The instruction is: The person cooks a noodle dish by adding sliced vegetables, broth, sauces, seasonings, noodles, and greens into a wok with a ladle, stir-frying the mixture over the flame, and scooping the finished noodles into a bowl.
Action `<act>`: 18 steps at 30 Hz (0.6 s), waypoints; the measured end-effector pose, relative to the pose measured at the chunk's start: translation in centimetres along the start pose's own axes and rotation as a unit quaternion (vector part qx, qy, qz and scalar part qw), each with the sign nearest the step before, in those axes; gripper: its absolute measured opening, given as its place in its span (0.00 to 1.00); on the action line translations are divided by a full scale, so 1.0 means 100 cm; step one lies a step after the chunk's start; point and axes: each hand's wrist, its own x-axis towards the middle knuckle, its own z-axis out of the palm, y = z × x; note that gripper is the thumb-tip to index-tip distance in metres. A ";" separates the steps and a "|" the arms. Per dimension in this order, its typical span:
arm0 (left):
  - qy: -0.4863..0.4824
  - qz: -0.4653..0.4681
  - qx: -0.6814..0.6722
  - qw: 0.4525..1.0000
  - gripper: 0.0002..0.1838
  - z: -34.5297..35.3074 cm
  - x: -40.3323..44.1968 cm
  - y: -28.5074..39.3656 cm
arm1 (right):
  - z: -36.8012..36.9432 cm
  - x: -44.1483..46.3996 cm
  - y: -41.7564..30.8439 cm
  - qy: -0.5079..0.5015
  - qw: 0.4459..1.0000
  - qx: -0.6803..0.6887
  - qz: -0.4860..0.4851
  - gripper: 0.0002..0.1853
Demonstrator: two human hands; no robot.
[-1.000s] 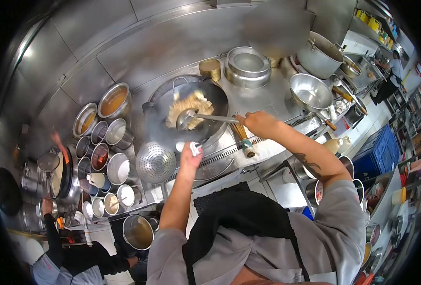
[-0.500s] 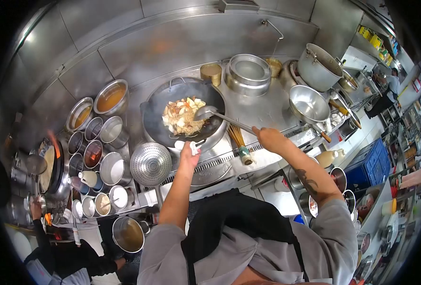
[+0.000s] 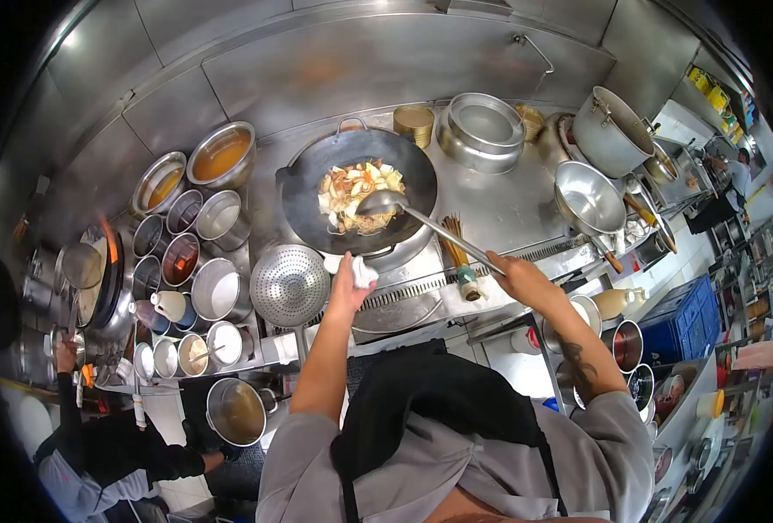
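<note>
My left hand (image 3: 348, 286) is closed around a folded white cloth (image 3: 363, 274) at the near rim of a dark wok (image 3: 304, 209). Sliced pale pieces, orange bits and noodle-like strands make up the food (image 3: 341, 187) in the wok's middle. In my right hand (image 3: 521, 279) is the long handle of a metal ladle (image 3: 446, 234). The ladle's bowl rests over the near right part of the food. Just left of my left hand lies a round perforated strainer (image 3: 289, 286). A bamboo wok brush (image 3: 467, 279) lies below the ladle's handle.
Broth bowls (image 3: 222, 157) and seasoning pots (image 3: 221, 292) crowd the left side. Behind the wok stand a tin can (image 3: 413, 126) and a lidded steel pot (image 3: 481, 131). A steel pan (image 3: 589, 196) sits at the right. Another person's hand (image 3: 66, 355) is at far left.
The view has shifted, moving the scene rightward. The ladle's bowl has moved left over the food, and my right hand is a little nearer my body. My left hand stays at the wok's near rim.
</note>
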 end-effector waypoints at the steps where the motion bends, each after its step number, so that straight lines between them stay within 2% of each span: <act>1: 0.000 0.011 0.056 0.998 0.19 -0.021 -0.007 -0.002 | -0.007 -0.005 -0.001 -0.004 1.000 0.019 -0.019 0.22; 3: -0.039 -0.015 0.117 0.992 0.19 -0.070 -0.032 -0.001 | 0.002 -0.007 0.005 -0.014 0.998 0.033 -0.052 0.23; 5: 0.052 -0.007 0.189 0.981 0.18 -0.088 -0.065 -0.002 | 0.014 -0.001 -0.006 -0.031 0.996 0.057 -0.062 0.24; 6: 0.087 0.005 0.233 0.969 0.21 -0.091 -0.079 -0.003 | 0.029 0.010 -0.007 -0.065 0.997 0.020 -0.038 0.23; 8: 0.124 0.049 0.333 0.934 0.27 -0.095 -0.094 -0.006 | 0.065 0.038 -0.015 -0.046 0.998 0.028 -0.027 0.22; 10: 0.128 0.112 0.437 0.883 0.34 -0.100 -0.098 -0.013 | 0.077 0.052 -0.024 -0.041 0.999 0.019 -0.001 0.22; 13: 0.162 0.270 0.637 0.703 0.41 -0.131 -0.080 -0.038 | 0.078 0.056 -0.031 0.005 0.999 0.045 0.008 0.23; 14: 0.192 0.225 0.642 0.707 0.40 -0.130 -0.077 -0.043 | 0.073 0.044 -0.029 0.031 0.998 0.061 0.010 0.24; 16: 0.199 0.206 0.678 0.676 0.42 -0.125 -0.081 -0.048 | 0.058 0.021 -0.033 0.049 0.995 0.066 0.049 0.23; 18: 0.196 0.181 0.723 0.637 0.44 -0.123 -0.079 -0.048 | 0.073 0.007 -0.011 0.075 0.993 0.062 0.072 0.24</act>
